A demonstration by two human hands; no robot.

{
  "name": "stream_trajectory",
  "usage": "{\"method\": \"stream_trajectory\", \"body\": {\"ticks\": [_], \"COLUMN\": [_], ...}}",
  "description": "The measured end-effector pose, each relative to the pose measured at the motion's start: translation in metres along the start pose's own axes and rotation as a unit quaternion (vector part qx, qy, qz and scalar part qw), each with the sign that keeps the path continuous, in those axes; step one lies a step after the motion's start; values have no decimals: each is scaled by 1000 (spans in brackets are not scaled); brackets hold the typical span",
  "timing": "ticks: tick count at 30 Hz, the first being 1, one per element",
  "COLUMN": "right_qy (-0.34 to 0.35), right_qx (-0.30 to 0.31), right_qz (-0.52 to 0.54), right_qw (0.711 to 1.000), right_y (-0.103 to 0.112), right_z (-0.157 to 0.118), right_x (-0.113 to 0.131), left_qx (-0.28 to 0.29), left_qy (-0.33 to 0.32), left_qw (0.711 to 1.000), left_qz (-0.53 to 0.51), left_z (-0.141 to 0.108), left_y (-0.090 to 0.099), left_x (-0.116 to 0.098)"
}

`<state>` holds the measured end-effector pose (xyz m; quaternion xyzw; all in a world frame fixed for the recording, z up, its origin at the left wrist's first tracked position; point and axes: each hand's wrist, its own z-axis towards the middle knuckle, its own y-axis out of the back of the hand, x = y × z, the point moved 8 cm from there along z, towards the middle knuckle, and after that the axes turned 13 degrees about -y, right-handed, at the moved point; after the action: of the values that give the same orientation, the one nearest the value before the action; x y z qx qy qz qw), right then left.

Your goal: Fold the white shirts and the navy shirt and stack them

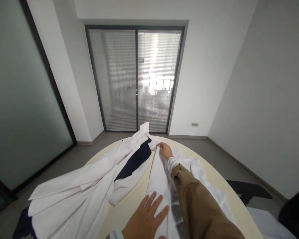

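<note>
A white garment (pixel 157 181) lies stretched lengthwise on the right side of the round table. My left hand (pixel 146 215) rests flat on its near part, fingers spread. Farther away, my right hand (pixel 165 151) is closed in a pinch on the garment's far left edge. The right forearm, in a brown sleeve, covers part of the cloth. To the left lies another white garment (pixel 89 181), long and loosely folded, with a navy blue cloth (pixel 136 161) showing on it. Its lower end hangs over the table's left side.
The round cream table (pixel 129 202) fills the foreground. Beyond it stands a glass door with blinds (pixel 137 79). A frosted glass panel (pixel 22 93) is at the left. At the lower right are a dark chair-like shape (pixel 296 212) and pale cloth (pixel 269 222).
</note>
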<state>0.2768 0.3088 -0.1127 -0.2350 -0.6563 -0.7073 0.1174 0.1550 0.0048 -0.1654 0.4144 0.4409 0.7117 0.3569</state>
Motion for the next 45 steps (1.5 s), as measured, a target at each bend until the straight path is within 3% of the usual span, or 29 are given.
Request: {"method": "stream_trajectory", "body": {"ticks": [5,10,14,17,21,24,30,33,39,42,45], "right_qy": [-55,21,79,77,38,58,80,83,81,99,120], "right_qx": [9,40,49,42,5,24,148,135,92,52,76], "right_qz": [20,46,45,12,-39,-68,-143,-143,-130,-130,-128], "right_qw": [998,998,995,996,998,996,975,977,984,985,982], "right_y": [-3,-11,-14,-12,1,1,-38,-44,-31,-22,-28], "right_z": [13,19,15,6,-16,-47,-109,-114,-114,-129,-148], "right_x": [-16,-6,0,-1,0,8,-10,-20,-15,-8,-9], "left_qx": [-18,-27,12,42,55,75,106,111,112,113,112], "left_qy": [-13,-20,1,7,21,36,70,73,59,64,64], "left_qw": [999,998,1000,999,993,982,962,965,969,968,968], "left_qz": [36,57,28,-32,-107,-170,-240,-226,-214,-216,-214], "left_z": [4,6,7,9,11,14,22,23,17,15,15], "left_y": [5,-1,-12,-15,-2,11,29,34,37,36,36], "left_x": [0,-2,1,2,2,3,13,9,-13,-14,-14]}}
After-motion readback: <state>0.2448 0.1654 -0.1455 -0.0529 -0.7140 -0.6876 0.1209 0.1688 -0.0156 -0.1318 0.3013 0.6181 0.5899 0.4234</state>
